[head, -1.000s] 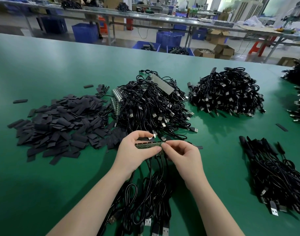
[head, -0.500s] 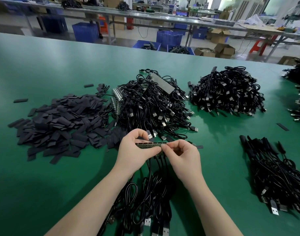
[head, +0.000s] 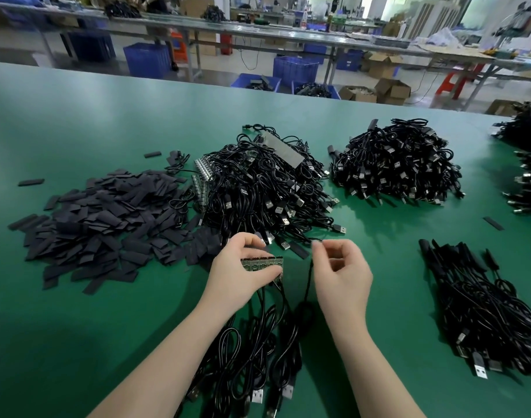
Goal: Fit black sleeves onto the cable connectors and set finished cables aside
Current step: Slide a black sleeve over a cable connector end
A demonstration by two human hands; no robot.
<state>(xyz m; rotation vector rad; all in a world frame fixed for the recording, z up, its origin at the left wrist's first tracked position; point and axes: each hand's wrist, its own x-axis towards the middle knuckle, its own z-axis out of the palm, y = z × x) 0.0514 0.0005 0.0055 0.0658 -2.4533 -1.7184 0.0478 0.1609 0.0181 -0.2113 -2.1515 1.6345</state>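
My left hand (head: 238, 274) grips a strip of small green connector boards (head: 262, 263), and black cables (head: 258, 351) trail from it toward me. My right hand (head: 342, 274) has its fingers curled and pinches the end of one thin black cable (head: 308, 276) that hangs down from its fingertips, now apart from the strip. A heap of flat black sleeves (head: 101, 224) lies at the left. Sleeved cables (head: 481, 309) lie in a row at the right.
A big tangle of black USB cables (head: 264, 191) sits just beyond my hands, with a second pile (head: 396, 167) to its right and more cables (head: 526, 176) at the right edge. All rest on a green table (head: 77, 327). A loose sleeve (head: 493, 223) lies at right.
My right hand has pulled away to the right from the strip, taking one cable with it. My left hand still holds the strip, slightly lower.
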